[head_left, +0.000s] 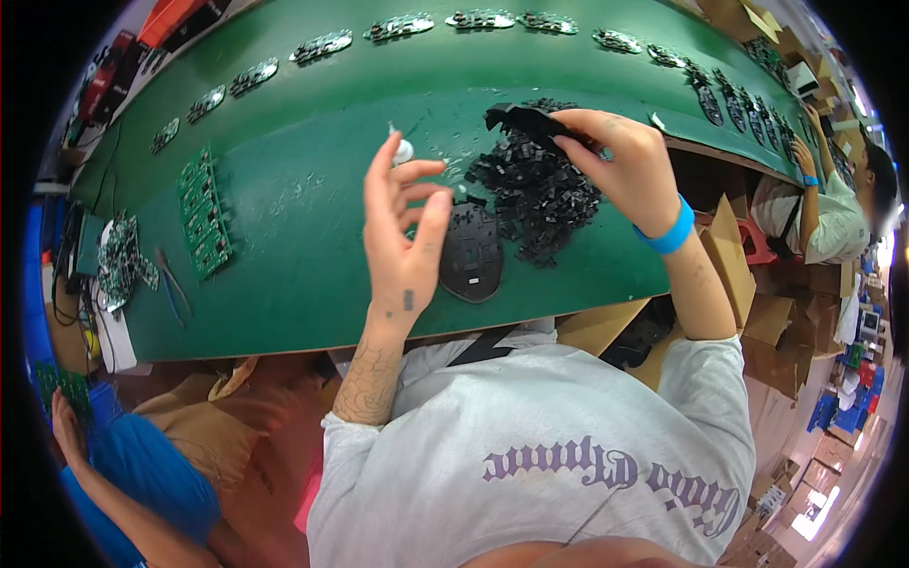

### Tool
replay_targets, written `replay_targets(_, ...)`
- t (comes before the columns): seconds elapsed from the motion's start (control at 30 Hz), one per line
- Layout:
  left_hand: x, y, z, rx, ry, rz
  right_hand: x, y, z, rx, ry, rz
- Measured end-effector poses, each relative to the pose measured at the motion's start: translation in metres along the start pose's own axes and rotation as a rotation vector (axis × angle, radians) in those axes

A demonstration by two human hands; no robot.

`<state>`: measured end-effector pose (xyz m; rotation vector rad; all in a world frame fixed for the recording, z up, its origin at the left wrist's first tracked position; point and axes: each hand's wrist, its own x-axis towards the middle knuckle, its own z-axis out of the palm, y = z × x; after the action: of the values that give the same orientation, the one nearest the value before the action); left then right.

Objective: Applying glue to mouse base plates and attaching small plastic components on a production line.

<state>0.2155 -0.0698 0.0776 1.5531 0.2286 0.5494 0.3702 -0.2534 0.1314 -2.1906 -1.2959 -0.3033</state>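
My right hand (620,156), with a blue band at the wrist, pinches the end of a black curved plastic piece (521,121). That piece is above the far edge of a heap of small black parts (549,199). My left hand (400,213) is raised over the table, its fingers bent and apart with nothing visible between them. Just behind its index finger shows a small white round thing (404,151) with a thin tip; whether they touch I cannot tell. Close to the left thumb, a black oval plastic shell (472,254) lies flat on the green tabletop (303,275).
Oval circuit boards (322,45) form a curved row along the far side. Left lie a green board panel (202,213), pliers (170,289) and a pile of boards (123,260). A co-worker's hand (66,426) holds a board; another person (833,204) sits right. Cardboard boxes (724,256) stand below.
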Motion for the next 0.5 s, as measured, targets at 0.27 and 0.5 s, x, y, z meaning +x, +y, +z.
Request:
replay_targets(0.27, -0.025, -0.007, -0.031, 0.448, -0.02, 0.114, -0.003, 0.054, -0.017, 0.357, 0.262, 0.402)
replay_targets(0.5, -0.06, -0.018, -0.034, 0.564, -0.047, 0.087, -0.038, 0.267, -0.069, 0.196, 0.469, 0.995)
